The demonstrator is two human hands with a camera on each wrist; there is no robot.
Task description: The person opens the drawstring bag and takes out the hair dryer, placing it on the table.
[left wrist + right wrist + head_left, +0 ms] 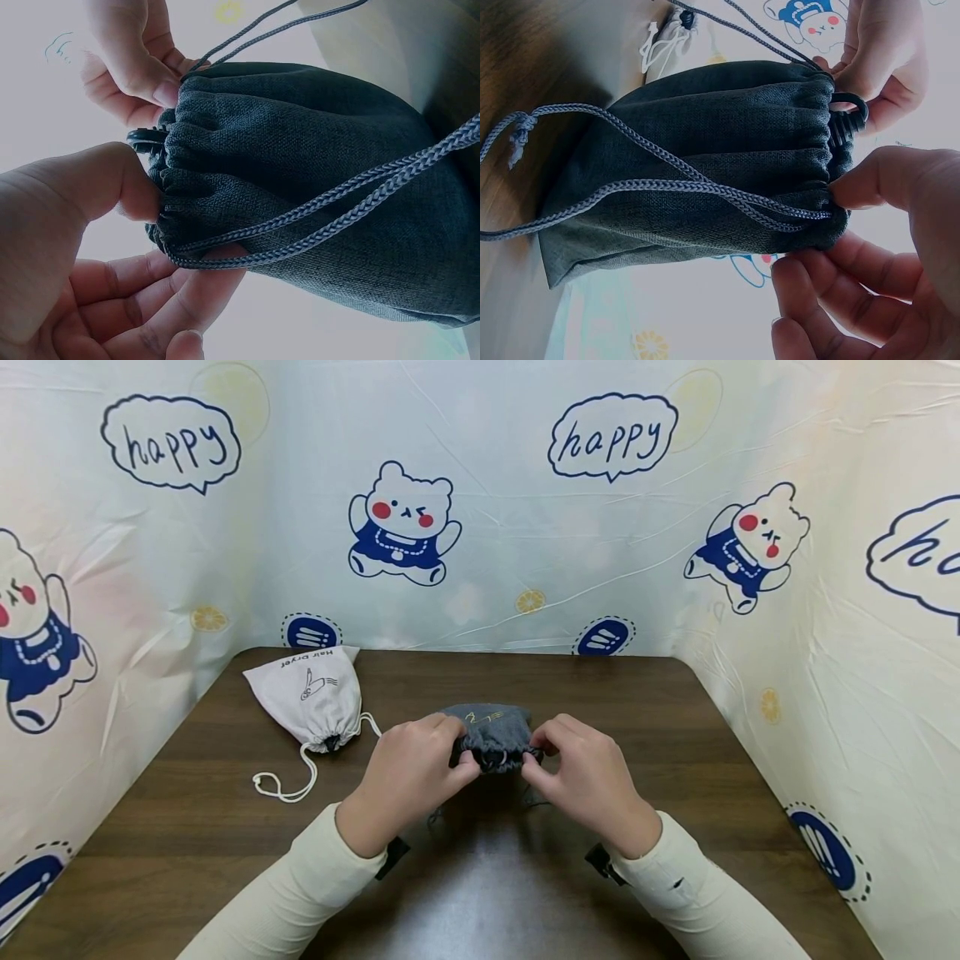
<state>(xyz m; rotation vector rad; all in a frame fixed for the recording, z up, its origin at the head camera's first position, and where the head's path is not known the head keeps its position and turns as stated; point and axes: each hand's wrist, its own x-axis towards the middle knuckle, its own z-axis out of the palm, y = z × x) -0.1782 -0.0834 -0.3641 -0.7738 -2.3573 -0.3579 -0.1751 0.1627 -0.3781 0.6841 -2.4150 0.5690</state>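
A white drawstring bag point(318, 697) lies on a brown table point(615, 685); a person's left hand point(408, 768) pinches the gathered mouth of a gray drawstring bag point(495, 733), between both hands, while the right hand point(591, 768) pinches its opposite side.

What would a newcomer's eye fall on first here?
First, the dark drawstring bag in the middle, its gathered mouth held by the left hand and right hand. Then the cartoon bears on the backdrop, and the white "Hair Dryer" bag at the back left of the table.
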